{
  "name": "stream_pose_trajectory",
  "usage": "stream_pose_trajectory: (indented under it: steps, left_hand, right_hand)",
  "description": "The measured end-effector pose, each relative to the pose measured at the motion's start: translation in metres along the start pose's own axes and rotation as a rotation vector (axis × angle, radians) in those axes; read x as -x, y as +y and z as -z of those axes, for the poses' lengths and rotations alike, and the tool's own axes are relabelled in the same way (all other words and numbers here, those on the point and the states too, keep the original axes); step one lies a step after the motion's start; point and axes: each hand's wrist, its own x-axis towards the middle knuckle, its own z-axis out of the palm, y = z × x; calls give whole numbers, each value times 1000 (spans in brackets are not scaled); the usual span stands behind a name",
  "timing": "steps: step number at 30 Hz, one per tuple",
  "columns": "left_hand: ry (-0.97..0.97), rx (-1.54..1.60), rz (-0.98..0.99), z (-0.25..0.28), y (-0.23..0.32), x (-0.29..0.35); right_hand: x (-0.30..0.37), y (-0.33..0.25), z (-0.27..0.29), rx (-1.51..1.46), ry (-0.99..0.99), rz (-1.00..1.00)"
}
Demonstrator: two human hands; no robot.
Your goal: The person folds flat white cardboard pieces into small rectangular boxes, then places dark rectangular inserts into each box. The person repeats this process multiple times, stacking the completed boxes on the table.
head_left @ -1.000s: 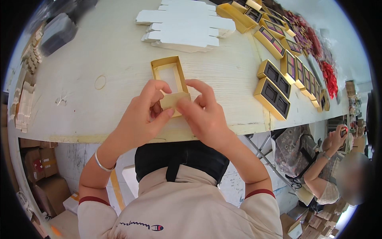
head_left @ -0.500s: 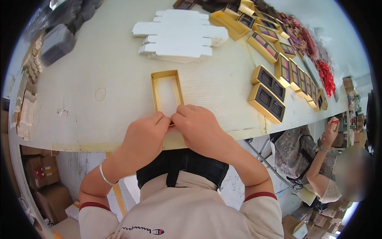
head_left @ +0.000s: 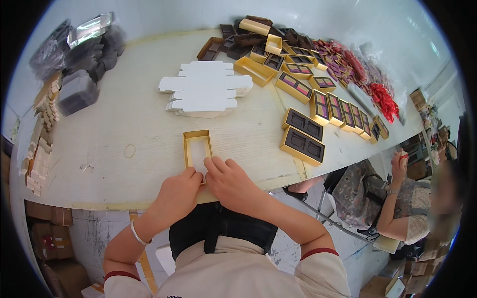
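An open rectangular gold cardboard box point(head_left: 187, 152) with a white inside lies on the table close to the front edge. Both of my hands are at its near end. My left hand point(head_left: 178, 191) has its fingers pinched on the near left corner, and my right hand point(head_left: 229, 186) grips the near right corner with fingers bent. The hands almost touch each other, and my fingers hide most of the near wall. Beyond the box sits a stack of flat white die-cut box blanks point(head_left: 206, 87).
To the right stand two gold boxes with black inserts point(head_left: 304, 144) and a row of filled gold boxes point(head_left: 334, 109). Dark trays point(head_left: 233, 39) are piled at the back. Clear plastic trays point(head_left: 78, 94) lie left. A co-worker point(head_left: 402, 208) sits at the right.
The view has tilted upward, so more of the table's far side shows and everything sits lower in the picture. My hands stay at the box's near end, fingers slightly shifted.
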Motion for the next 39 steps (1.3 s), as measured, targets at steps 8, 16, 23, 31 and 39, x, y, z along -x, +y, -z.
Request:
stream_pose_trajectory:
  steps: [8, 16, 23, 31, 39]
  left_hand:
    - [-31, 31, -30, 1, -5, -5]
    - [-51, 161, -248, -9, 0, -6]
    - [-43, -209, -658, 9, -24, -68]
    - [-31, -89, -600, 34, -65, -64]
    - [261, 340, -23, 33, -47, -31]
  right_hand:
    - [4, 4, -15, -433, 67, -134]
    - [37, 18, 19, -674, 153, -255]
    - [-52, 204, -4, -354, 339, -418]
    - [-207, 304, -100, 153, -80, -160]
    - [-188, 235, 30, -1105, 315, -495]
